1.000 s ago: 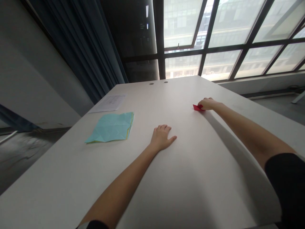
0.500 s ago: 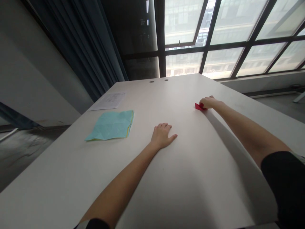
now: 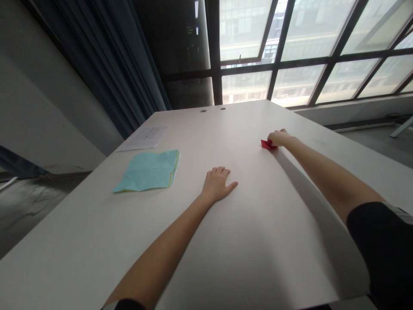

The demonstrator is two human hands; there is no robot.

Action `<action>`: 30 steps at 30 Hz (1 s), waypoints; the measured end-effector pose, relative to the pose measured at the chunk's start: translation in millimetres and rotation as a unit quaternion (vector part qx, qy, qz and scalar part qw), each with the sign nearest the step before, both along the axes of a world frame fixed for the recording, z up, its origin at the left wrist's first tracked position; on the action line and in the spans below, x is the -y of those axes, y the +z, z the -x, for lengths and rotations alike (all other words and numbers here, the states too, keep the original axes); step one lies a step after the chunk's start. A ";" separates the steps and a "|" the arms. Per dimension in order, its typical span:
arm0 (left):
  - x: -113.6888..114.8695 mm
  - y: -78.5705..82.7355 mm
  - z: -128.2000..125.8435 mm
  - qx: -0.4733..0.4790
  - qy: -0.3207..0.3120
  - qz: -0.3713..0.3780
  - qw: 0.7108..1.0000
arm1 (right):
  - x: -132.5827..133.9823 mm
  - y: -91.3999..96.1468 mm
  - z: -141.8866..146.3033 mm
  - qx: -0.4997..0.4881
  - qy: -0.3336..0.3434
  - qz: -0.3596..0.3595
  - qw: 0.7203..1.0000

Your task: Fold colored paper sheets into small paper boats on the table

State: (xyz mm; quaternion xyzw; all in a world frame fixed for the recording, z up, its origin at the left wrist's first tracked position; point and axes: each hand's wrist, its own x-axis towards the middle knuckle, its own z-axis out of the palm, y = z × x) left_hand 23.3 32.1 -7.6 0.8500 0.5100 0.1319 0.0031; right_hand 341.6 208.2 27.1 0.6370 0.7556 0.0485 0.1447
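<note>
My left hand (image 3: pixel 217 184) lies flat on the white table (image 3: pixel 226 241), fingers spread, holding nothing. Further away on the right, my right hand (image 3: pixel 279 137) is closed on a small piece of folded red paper (image 3: pixel 266 145) at the tabletop. Its pointed left end sticks out past my fingers; the rest is covered by them. To the left of my left hand lie creased light-blue sheets of paper (image 3: pixel 146 171), stacked, with a yellow edge showing along the right and front sides.
Behind the blue sheets, a printed white sheet (image 3: pixel 143 138) lies by the table's left edge. Two round dark inserts (image 3: pixel 203 111) sit near the far edge. A dark blue curtain (image 3: pixel 129 64) and framed windows (image 3: pixel 247 86) stand beyond the table.
The whole view has shifted slightly to the left. Both hands keep their poses, and the right one still grips the red paper.
</note>
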 end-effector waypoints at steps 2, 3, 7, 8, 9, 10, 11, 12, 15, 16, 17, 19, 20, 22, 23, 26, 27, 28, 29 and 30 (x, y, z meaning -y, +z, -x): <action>0.8 1.5 0.5 0.001 -0.001 -0.003 1.000 | 1.7 1.7 0.0 -0.001 -0.002 0.000 1.000; 1.1 2.0 1.0 0.002 -0.002 -0.005 1.000 | 2.2 3.0 0.1 -0.004 -0.003 0.000 1.000; 1.4 2.5 3.1 0.003 -0.006 -0.008 1.000 | 2.0 10.6 -0.6 -0.025 -0.009 0.019 0.999; 1.4 2.4 3.4 0.003 -0.006 -0.008 1.000 | 1.5 12.9 -1.6 -0.030 -0.012 0.026 0.999; 1.3 2.3 3.6 0.002 -0.005 -0.007 1.000 | 0.9 15.2 -2.9 -0.032 -0.015 0.031 0.999; 1.3 2.2 3.7 0.002 -0.004 -0.006 1.000 | 0.1 17.5 -4.7 -0.036 -0.015 0.033 0.999; 1.2 2.2 3.7 0.001 -0.004 -0.004 1.000 | -0.6 19.7 -6.8 -0.040 -0.014 0.034 0.998; 1.0 2.2 3.6 0.000 -0.003 -0.004 1.000 | -1.3 21.7 -9.2 -0.048 -0.009 0.035 0.998; 1.0 2.3 3.0 -0.002 -0.002 -0.004 1.000 | -2.4 27.3 -15.2 -0.083 0.011 0.029 0.996; 1.1 2.3 2.7 -0.002 -0.001 -0.004 1.000 | -2.0 28.9 -15.9 -0.096 0.021 0.020 0.995; 1.4 2.5 2.4 -0.003 -0.001 -0.004 1.000 | -1.0 30.5 -15.5 -0.107 0.033 0.006 0.994; 2.0 3.6 2.1 -0.006 -0.002 -0.004 1.000 | 3.9 33.0 -10.7 -0.122 0.066 -0.035 0.990; 2.2 4.6 2.4 -0.008 -0.005 -0.003 1.000 | 8.2 33.8 -6.2 -0.127 0.086 -0.057 0.986; 1.6 7.5 4.7 -0.017 -0.015 0.002 1.000 | 20.9 33.0 6.6 -0.140 0.128 -0.090 0.978; 0.5 9.2 7.0 -0.022 -0.020 0.006 1.000 | 29.5 31.0 14.4 -0.150 0.150 -0.097 0.972; -5.8 12.8 18.5 -0.036 -0.014 0.014 0.999 | 61.2 16.6 40.6 -0.216 0.222 -0.084 0.947; -8.7 12.7 23.4 -0.040 -0.003 0.015 0.999 | 72.7 9.1 49.3 -0.236 0.244 -0.072 0.938; -11.8 11.9 28.2 -0.044 0.008 0.017 0.999 | 83.9 0.8 57.5 -0.251 0.258 -0.052 0.931; -14.8 10.4 32.6 -0.050 0.019 0.022 0.998 | 94.4 -7.8 65.1 -0.267 0.261 -0.041 0.927; -17.4 8.3 36.4 -0.057 0.027 0.031 0.998 | 104.0 -16.3 72.0 -0.272 0.267 -0.024 0.924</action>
